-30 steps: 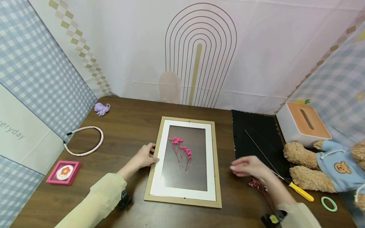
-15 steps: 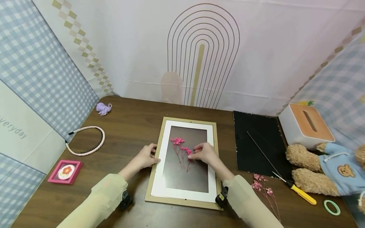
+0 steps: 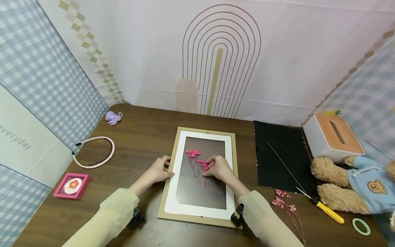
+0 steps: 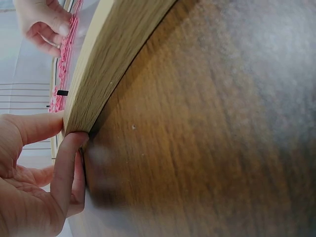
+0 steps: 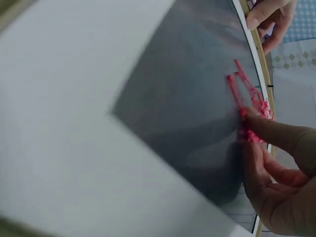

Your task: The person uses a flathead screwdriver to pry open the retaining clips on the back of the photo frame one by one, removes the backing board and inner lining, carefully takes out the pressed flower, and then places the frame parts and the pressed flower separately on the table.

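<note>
A light wooden picture frame (image 3: 185,220) with a white mat lies flat on the table. My left hand (image 3: 158,170) holds its left side; in the left wrist view the thumb sits on the frame's top edge and fingers press its outer side. Two bright pink dried flower sprigs lie in the grey window of the mat. The left sprig (image 3: 193,153) lies untouched. My right hand (image 3: 219,168) pinches the other sprig (image 3: 204,166) between thumb and fingers near its blossoms, stem pointing toward me. In the right wrist view the fingertips partly cover that sprig's blossoms (image 5: 252,136).
Right of the frame are a black backing board (image 3: 277,161), a yellow-handled screwdriver (image 3: 329,211), a paler pink flower sprig (image 3: 290,212), a green ring (image 3: 361,226), a tissue box (image 3: 333,137) and a teddy bear (image 3: 364,185). Leftward lie a headband (image 3: 110,152), purple yarn (image 3: 113,118) and a pink box (image 3: 85,183).
My right hand has come left from beside the frame onto the right sprig and now pinches it; the sprig has shifted slightly. The left hand stays on the frame's side.
</note>
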`<act>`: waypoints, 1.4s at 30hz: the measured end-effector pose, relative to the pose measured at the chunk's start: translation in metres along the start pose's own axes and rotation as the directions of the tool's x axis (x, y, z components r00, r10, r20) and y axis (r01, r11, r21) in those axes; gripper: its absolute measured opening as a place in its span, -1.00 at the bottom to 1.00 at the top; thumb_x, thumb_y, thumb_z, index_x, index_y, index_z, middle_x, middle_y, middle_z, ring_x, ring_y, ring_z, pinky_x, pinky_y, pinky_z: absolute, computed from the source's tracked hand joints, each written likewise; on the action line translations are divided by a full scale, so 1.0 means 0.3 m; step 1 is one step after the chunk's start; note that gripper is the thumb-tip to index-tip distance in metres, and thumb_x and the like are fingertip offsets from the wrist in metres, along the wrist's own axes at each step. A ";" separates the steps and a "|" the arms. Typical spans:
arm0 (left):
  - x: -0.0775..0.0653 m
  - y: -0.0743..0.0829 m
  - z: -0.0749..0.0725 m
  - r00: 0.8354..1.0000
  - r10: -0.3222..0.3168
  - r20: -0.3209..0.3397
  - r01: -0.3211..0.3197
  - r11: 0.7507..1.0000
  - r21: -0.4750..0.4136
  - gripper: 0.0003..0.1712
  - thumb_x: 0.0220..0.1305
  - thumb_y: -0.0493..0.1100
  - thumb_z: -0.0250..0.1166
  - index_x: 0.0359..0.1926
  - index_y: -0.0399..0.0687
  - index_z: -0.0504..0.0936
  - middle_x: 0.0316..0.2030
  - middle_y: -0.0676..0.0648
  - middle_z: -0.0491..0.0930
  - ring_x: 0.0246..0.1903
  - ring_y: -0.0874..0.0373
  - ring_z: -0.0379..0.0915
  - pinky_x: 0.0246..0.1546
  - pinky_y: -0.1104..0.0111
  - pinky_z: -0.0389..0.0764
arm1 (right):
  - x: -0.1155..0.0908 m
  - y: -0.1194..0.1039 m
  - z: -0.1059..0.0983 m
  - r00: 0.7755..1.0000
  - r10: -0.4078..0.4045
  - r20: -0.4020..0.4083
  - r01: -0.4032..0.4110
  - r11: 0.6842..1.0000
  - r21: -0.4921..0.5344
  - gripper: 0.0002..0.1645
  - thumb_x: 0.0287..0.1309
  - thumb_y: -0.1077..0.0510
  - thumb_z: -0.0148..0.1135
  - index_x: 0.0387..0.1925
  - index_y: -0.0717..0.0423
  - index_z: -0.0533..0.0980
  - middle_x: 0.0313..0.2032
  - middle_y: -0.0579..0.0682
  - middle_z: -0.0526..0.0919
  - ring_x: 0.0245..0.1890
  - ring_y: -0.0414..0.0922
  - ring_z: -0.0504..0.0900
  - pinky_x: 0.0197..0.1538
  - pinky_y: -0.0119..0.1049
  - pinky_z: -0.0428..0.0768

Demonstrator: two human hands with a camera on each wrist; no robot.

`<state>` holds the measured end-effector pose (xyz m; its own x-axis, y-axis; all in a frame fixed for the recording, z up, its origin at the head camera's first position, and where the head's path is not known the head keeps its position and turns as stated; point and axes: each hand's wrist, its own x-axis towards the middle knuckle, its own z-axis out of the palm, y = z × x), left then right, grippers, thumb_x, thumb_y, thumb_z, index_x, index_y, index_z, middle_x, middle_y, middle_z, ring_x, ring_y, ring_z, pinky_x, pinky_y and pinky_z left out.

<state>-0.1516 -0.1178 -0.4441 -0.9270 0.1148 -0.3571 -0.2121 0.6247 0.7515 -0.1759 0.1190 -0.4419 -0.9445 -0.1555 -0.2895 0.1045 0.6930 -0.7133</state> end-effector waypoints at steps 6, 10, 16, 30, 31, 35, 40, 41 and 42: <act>-0.001 -0.002 -0.003 1.000 0.000 0.001 0.000 1.000 0.003 -0.30 0.02 -0.40 0.32 0.22 -0.36 0.27 -0.04 -0.31 0.33 -0.15 -0.03 0.47 -0.44 0.34 0.67 | -0.052 -0.003 -0.009 0.999 0.052 -0.010 -0.052 0.994 -0.092 -0.63 -0.31 0.10 0.56 -0.57 0.25 0.53 -0.68 -0.05 0.51 -0.69 -0.23 0.44 -0.64 -0.47 0.35; -0.002 -0.002 -0.003 1.000 0.000 0.004 0.000 1.000 0.001 -0.30 0.03 -0.39 0.32 0.22 -0.36 0.27 -0.03 -0.32 0.33 -0.15 -0.04 0.47 -0.45 0.34 0.67 | -0.075 -0.019 0.002 0.999 0.025 0.025 -0.021 0.990 -0.142 -0.63 -0.30 0.12 0.55 -0.82 0.18 0.50 -0.84 -0.09 0.47 -0.83 -0.27 0.40 -0.72 -0.50 0.31; -0.001 0.000 -0.001 1.000 -0.001 0.005 0.001 1.000 -0.001 -0.30 0.03 -0.39 0.31 0.22 -0.35 0.27 -0.04 -0.31 0.33 -0.15 -0.03 0.47 -0.45 0.34 0.67 | -0.071 -0.027 0.012 0.998 0.047 0.031 -0.043 0.993 -0.107 -0.78 -0.27 0.24 0.51 -0.77 0.21 0.60 -0.79 -0.01 0.59 -0.83 -0.28 0.44 -0.70 -0.50 0.45; -0.011 0.004 0.006 1.000 -0.010 0.009 0.010 1.000 -0.013 -0.31 0.04 -0.40 0.31 0.22 -0.35 0.27 -0.04 -0.31 0.33 -0.17 -0.01 0.45 -0.44 0.33 0.67 | -0.073 0.019 -0.052 0.981 0.163 0.107 -0.180 0.967 0.180 -0.65 -0.15 0.42 0.35 -0.22 0.43 0.53 -0.52 0.13 0.67 -0.73 -0.29 0.52 -0.55 -0.44 0.62; -0.012 0.005 0.007 1.000 -0.012 0.009 0.012 1.000 -0.017 -0.30 0.03 -0.40 0.31 0.22 -0.35 0.27 -0.04 -0.31 0.32 -0.17 0.00 0.45 -0.44 0.33 0.67 | -0.080 0.030 -0.074 0.981 0.154 0.119 -0.174 0.966 0.191 -0.65 -0.12 0.41 0.34 -0.21 0.45 0.52 -0.53 0.13 0.67 -0.72 -0.29 0.53 -0.54 -0.42 0.62; -0.014 0.007 0.009 1.000 -0.012 0.010 0.012 1.000 -0.019 -0.30 0.03 -0.40 0.31 0.22 -0.35 0.27 -0.04 -0.31 0.32 -0.18 0.00 0.44 -0.45 0.33 0.67 | -0.107 0.086 -0.175 0.978 0.112 0.178 -0.157 0.952 0.262 -0.77 -0.02 0.38 0.30 -0.31 0.51 0.53 -0.61 0.01 0.64 -0.65 -0.29 0.57 -0.47 -0.39 0.66; -0.011 0.007 0.002 1.000 -0.010 0.014 0.010 1.000 -0.002 -0.30 0.04 -0.39 0.30 0.22 -0.36 0.26 -0.02 -0.33 0.32 -0.15 -0.03 0.46 -0.45 0.33 0.67 | -0.121 0.157 -0.278 0.962 0.105 0.251 -0.192 0.916 0.353 -0.72 0.06 0.34 0.25 -0.25 0.54 0.48 -0.57 -0.07 0.61 -0.55 -0.29 0.61 -0.39 -0.41 0.67; -0.011 0.007 0.001 1.000 -0.008 0.014 0.008 1.000 0.000 -0.30 0.04 -0.39 0.30 0.22 -0.36 0.25 -0.02 -0.33 0.32 -0.15 -0.04 0.46 -0.44 0.33 0.67 | -0.123 0.168 -0.295 0.959 0.103 0.264 -0.196 0.915 0.353 -0.70 0.07 0.32 0.25 -0.23 0.54 0.48 -0.55 -0.06 0.62 -0.53 -0.29 0.62 -0.37 -0.41 0.68; -0.010 0.007 0.001 1.000 -0.005 0.014 0.005 1.000 0.002 -0.30 0.04 -0.39 0.30 0.22 -0.37 0.25 -0.02 -0.33 0.32 -0.14 -0.04 0.47 -0.44 0.33 0.67 | -0.124 0.179 -0.310 0.956 0.103 0.276 -0.200 0.914 0.353 -0.69 0.08 0.31 0.25 -0.21 0.53 0.48 -0.53 -0.05 0.62 -0.51 -0.29 0.63 -0.34 -0.40 0.68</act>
<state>-0.1493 -0.1166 -0.4415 -0.9215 0.1221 -0.3686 -0.2163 0.6268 0.7485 -0.1642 0.2275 -0.4102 -0.8056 -0.2719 -0.5263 0.3949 0.4156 -0.8193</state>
